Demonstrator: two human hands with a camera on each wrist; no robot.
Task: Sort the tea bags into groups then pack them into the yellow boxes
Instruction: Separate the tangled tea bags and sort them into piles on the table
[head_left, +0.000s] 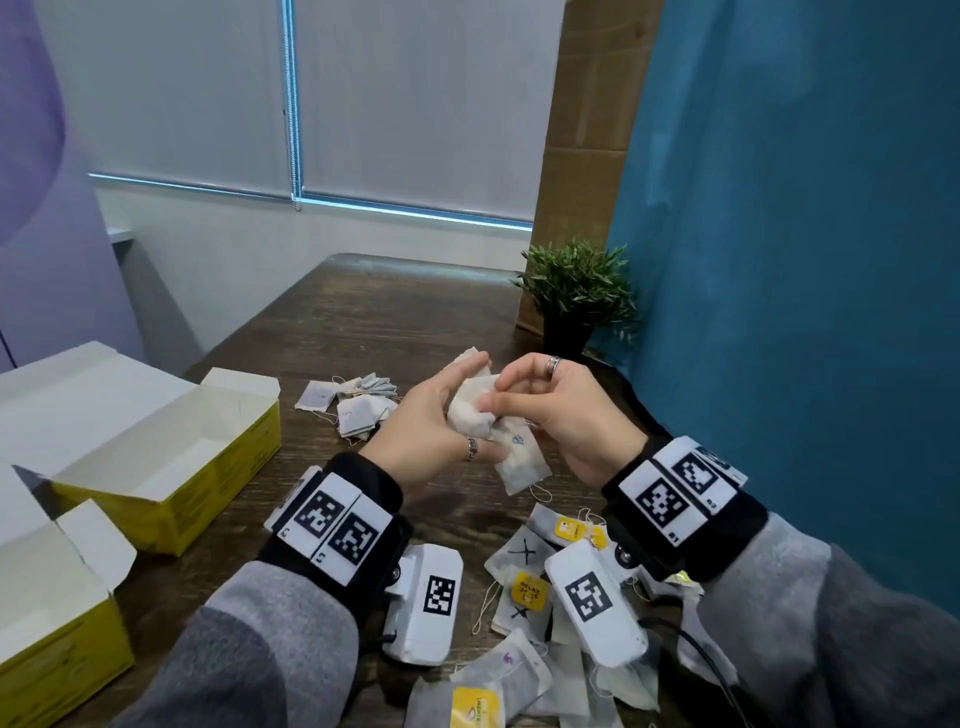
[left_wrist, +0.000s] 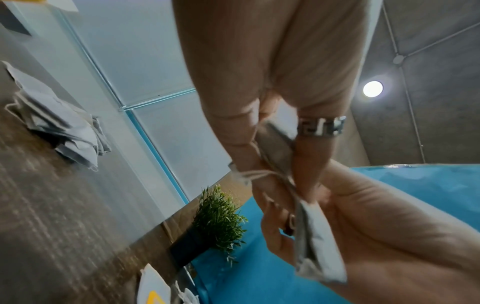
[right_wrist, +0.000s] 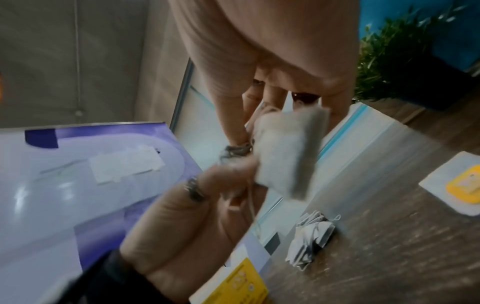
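Above the middle of the dark wooden table (head_left: 363, 322) both hands meet round a small bunch of white tea bags (head_left: 470, 415). My left hand (head_left: 441, 410) grips the bunch from the left, fingers curled round it. My right hand (head_left: 524, 400) pinches the bags from the right with thumb and fingertips. One bag with a blue mark (head_left: 522, 462) hangs below the hands. The left wrist view shows the held bags (left_wrist: 314, 242) and their strings edge-on; the right wrist view shows the same bunch (right_wrist: 283, 152), blurred. Two open yellow boxes (head_left: 171, 467) (head_left: 57, 654) stand at the left.
A sorted heap of tea bags (head_left: 353, 405) lies beyond my left hand. Several loose bags with yellow tags (head_left: 530, 592) are scattered near the front edge under my wrists. A small potted plant (head_left: 576, 296) stands at the back right beside a blue curtain (head_left: 805, 260).
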